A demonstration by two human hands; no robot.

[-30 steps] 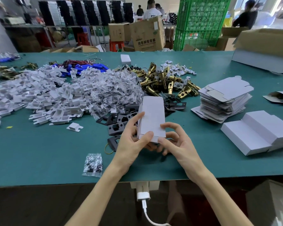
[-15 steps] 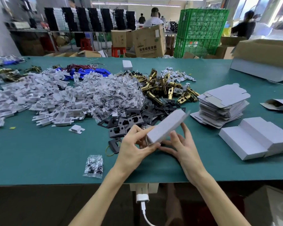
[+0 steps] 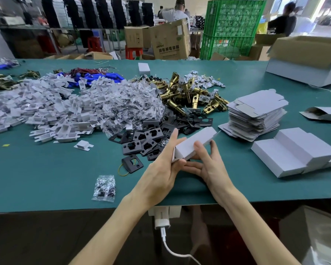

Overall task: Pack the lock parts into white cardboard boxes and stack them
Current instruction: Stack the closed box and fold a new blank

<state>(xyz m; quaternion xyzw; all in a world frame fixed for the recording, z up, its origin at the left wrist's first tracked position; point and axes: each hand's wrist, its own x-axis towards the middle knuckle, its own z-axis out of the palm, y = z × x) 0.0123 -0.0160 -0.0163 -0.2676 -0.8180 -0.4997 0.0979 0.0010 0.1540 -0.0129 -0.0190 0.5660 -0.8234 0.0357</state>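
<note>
Head view. My left hand [image 3: 161, 173] and right hand [image 3: 208, 165] hold one white cardboard box [image 3: 193, 144] above the tabletop [image 3: 46, 178], near the middle of its front edge. Its far end is tilted toward the right.

Left fingers lie straight and together along the box's left side, with the thumb at its near end. The right thumb presses on top, with the fingers spread beneath.

Closed boxes [image 3: 294, 155] are stacked toward the front right corner.

Your left forearm [image 3: 111, 226] and right forearm [image 3: 252, 222] rise from the bottom edge and converge at mid-frame. Your left hand [image 3: 161, 175] pinches the near end of the white cardboard box [image 3: 201, 135], index finger stretched along its left side. Your right hand [image 3: 210, 167] grips it from beneath, thumb over the top.
</note>
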